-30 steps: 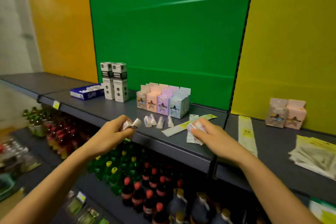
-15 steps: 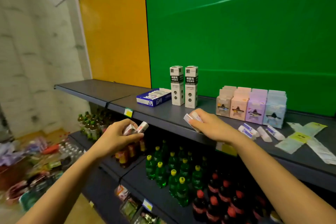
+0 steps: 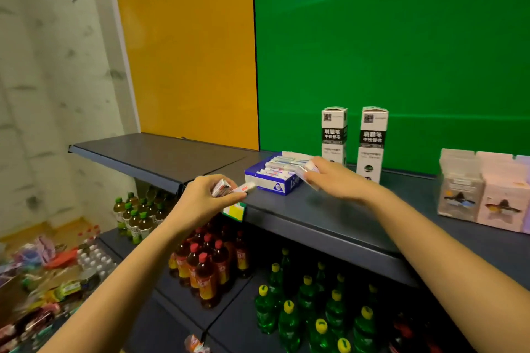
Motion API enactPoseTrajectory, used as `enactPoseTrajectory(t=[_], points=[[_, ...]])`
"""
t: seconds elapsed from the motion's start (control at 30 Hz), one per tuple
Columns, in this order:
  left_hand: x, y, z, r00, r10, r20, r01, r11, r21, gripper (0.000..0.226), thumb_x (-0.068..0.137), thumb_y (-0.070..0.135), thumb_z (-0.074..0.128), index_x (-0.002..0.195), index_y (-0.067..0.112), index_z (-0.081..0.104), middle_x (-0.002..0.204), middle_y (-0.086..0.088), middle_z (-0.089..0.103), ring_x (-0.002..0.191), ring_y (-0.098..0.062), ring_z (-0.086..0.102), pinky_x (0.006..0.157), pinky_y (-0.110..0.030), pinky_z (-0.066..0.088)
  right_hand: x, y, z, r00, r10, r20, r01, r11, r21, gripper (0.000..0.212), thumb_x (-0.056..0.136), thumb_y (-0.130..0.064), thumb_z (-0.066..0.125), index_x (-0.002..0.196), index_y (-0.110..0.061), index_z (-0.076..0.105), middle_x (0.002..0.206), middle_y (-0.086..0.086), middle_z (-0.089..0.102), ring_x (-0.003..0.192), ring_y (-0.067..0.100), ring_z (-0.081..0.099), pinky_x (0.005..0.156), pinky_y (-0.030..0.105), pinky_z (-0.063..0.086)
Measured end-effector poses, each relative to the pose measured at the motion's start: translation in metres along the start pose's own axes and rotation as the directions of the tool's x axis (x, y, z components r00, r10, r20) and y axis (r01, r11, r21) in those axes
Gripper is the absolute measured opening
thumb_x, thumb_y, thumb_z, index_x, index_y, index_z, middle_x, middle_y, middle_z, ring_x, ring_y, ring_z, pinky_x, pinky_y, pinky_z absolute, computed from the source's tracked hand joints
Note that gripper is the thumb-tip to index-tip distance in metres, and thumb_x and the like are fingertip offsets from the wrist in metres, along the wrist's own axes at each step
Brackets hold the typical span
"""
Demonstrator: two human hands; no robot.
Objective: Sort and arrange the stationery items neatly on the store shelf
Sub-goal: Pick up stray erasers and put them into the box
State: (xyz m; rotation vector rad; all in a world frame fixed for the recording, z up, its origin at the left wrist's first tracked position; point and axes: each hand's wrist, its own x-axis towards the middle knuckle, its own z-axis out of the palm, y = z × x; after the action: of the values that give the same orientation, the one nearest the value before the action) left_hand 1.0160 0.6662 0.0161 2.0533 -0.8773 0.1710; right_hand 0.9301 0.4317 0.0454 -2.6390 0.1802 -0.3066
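Note:
An open blue and white box (image 3: pixel 271 180) of small white erasers lies on the dark grey shelf (image 3: pixel 329 218). My right hand (image 3: pixel 332 178) rests at the box's right end, closed on a few white erasers (image 3: pixel 311 167). My left hand (image 3: pixel 200 200) hovers at the shelf's front edge, just left of the box, gripping two or three small erasers (image 3: pixel 233 188) with red print. Two tall white refill boxes (image 3: pixel 354 140) stand upright behind my right hand.
Pastel star-print boxes (image 3: pixel 484 195) stand at the right of the shelf. A yellow price tag (image 3: pixel 234 211) hangs on the shelf edge. The lower shelves hold red-capped bottles (image 3: pixel 206 264) and green bottles (image 3: pixel 304 309). Loose goods lie on the floor at lower left.
The view has swung left along the shelf. Both hands, still holding erasers, have moved left from the pastel boxes to the blue eraser box.

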Motion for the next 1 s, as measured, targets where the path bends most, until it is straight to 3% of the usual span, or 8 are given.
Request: enactPoseTrajectory(t=[0.07,0.2,0.33,0.5,0.63,0.77,0.9,1.0], points=[[0.030,-0.013,-0.005,0.999,0.032,0.013,-0.032,0.999,-0.004,0.022,0.076,0.033,0.070,0.084,0.013,0.069,0.065,0.000,0.062,0.050,-0.001,0.048,0.050,-0.014,0.036,0.025,-0.002,0.001,0.999,0.028,-0.028,-0.028,0.999,-0.025,0.039,0.096,-0.039,0.034,0.115,-0.006,0.043,0.122,0.015,0.055,0.091,0.019,0.048,0.075,0.030,0.039],[0.079,-0.036,-0.009,0.997,0.063,0.041,-0.061,0.998,-0.033,0.024,0.075,0.035,0.071,0.081,0.012,0.070,0.057,0.001,0.051,0.050,-0.008,0.038,0.048,-0.020,0.028,0.062,-0.003,0.011,0.996,0.074,-0.050,-0.079,0.992,-0.101,0.032,0.096,-0.040,0.035,0.102,-0.009,0.044,0.106,0.014,0.056,0.087,0.022,0.048,0.072,0.031,0.036],[0.122,-0.047,-0.003,0.993,0.093,0.078,-0.087,0.994,-0.070,0.024,0.074,0.037,0.072,0.080,0.013,0.072,0.056,0.004,0.052,0.044,-0.002,0.040,0.041,-0.012,0.028,0.082,-0.002,0.014,0.987,0.085,-0.137,-0.104,0.985,-0.137,0.039,0.094,-0.038,0.040,0.104,-0.003,0.052,0.107,0.017,0.061,0.093,0.029,0.055,0.077,0.036,0.041],[0.171,-0.058,0.017,0.952,0.222,0.209,-0.216,0.975,-0.054,0.025,0.076,0.029,0.071,0.085,0.005,0.072,0.066,-0.005,0.065,0.049,-0.002,0.050,0.040,-0.009,0.034,0.102,0.003,0.020,0.973,0.099,-0.210,-0.127,0.984,-0.122,0.031,0.092,-0.033,0.049,0.108,-0.008,0.057,0.108,0.012,0.064,0.090,0.023,0.054,0.072,0.031,0.038],[0.208,-0.072,0.037,0.920,0.273,0.281,-0.274,0.961,-0.037,0.025,0.074,0.027,0.074,0.085,0.005,0.072,0.078,-0.009,0.072,0.065,-0.015,0.061,0.053,-0.023,0.046,0.117,0.008,0.026,0.951,0.114,-0.287,-0.159,0.978,-0.139,0.030,0.090,-0.026,0.055,0.117,-0.013,0.059,0.115,0.008,0.065,0.090,0.014,0.052,0.066,0.025,0.033],[0.233,-0.081,0.050,0.880,0.318,0.352,-0.314,0.947,-0.072,0.027,0.067,0.032,0.078,0.079,0.009,0.073,0.069,0.000,0.069,0.057,-0.006,0.057,0.051,-0.019,0.042,0.125,0.007,0.032,0.931,0.160,-0.329,-0.221,0.963,-0.157,0.036,0.086,-0.026,0.060,0.120,-0.014,0.059,0.118,0.005,0.065,0.102,0.018,0.058,0.078,0.026,0.041],[0.245,-0.088,0.061,0.844,0.336,0.417,-0.327,0.940,-0.095,0.031,0.066,0.034,0.080,0.080,0.008,0.073,0.080,-0.005,0.075,0.072,-0.019,0.066,0.063,-0.038,0.051,0.130,0.005,0.039,0.930,0.213,-0.299,-0.285,0.933,-0.222,0.034,0.087,-0.031,0.059,0.118,-0.016,0.061,0.115,0.006,0.066,0.098,0.019,0.059,0.085,0.035,0.048],[0.251,-0.094,0.067,0.817,0.371,0.442,-0.371,0.924,-0.090,0.032,0.065,0.037,0.080,0.080,0.010,0.073,0.082,-0.006,0.075,0.078,-0.023,0.067,0.071,-0.045,0.055,0.131,0.001,0.042,0.929,0.222,-0.295,-0.304,0.915,-0.267,0.031,0.088,-0.030,0.057,0.116,-0.018,0.061,0.115,0.005,0.061,0.100,0.018,0.055,0.088,0.033,0.045]])
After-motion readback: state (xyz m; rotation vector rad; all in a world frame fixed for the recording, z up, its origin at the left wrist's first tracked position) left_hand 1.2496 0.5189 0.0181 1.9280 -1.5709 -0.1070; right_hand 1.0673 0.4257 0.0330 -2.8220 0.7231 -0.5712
